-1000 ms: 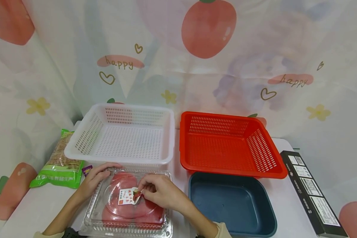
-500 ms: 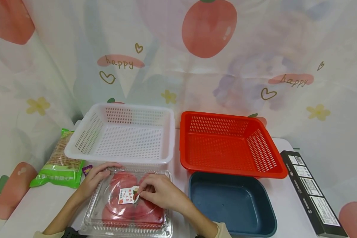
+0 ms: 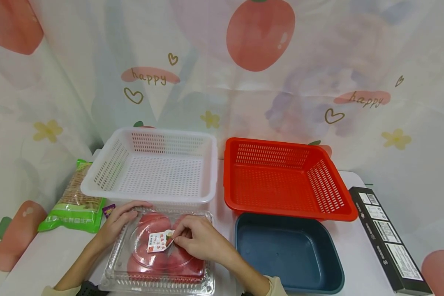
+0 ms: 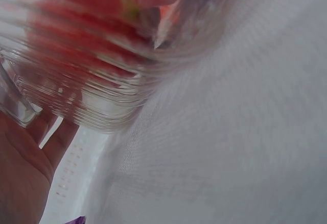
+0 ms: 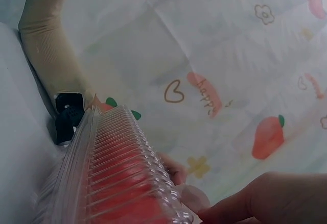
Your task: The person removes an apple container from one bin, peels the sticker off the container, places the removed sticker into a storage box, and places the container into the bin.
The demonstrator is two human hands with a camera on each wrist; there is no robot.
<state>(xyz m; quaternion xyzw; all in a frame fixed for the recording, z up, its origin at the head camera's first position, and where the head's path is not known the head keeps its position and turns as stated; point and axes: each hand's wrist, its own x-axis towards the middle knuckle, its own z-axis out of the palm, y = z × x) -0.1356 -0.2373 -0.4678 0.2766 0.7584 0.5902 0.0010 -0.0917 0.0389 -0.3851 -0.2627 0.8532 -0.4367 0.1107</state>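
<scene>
A clear plastic clamshell box (image 3: 114, 267) with red, round-looking contents (image 3: 153, 222) lies at the front of the table in the head view. On its lid is a white sticker (image 3: 157, 242) with red print. My right hand (image 3: 201, 240) pinches the sticker's right corner between thumb and forefinger, and that corner is lifted off the lid. My left hand (image 3: 114, 226) rests along the box's far left edge, its fingers reaching over the rim. The left wrist view shows this left hand (image 4: 25, 168) with fingers extended against the ribbed side (image 4: 102, 86) of the box.
Behind the box stands a white perforated basket (image 3: 148, 199), with a red basket (image 3: 290, 213) to its right. A dark blue basin (image 3: 288, 255) sits right of the box. A green food bag (image 3: 74, 213) and a small purple packet (image 3: 108, 211) lie left; a long black box (image 3: 385, 242) lies far right.
The right hand keeps its pinch on the sticker's corner, shifting only slightly. The left hand and the clamshell box stay in place.
</scene>
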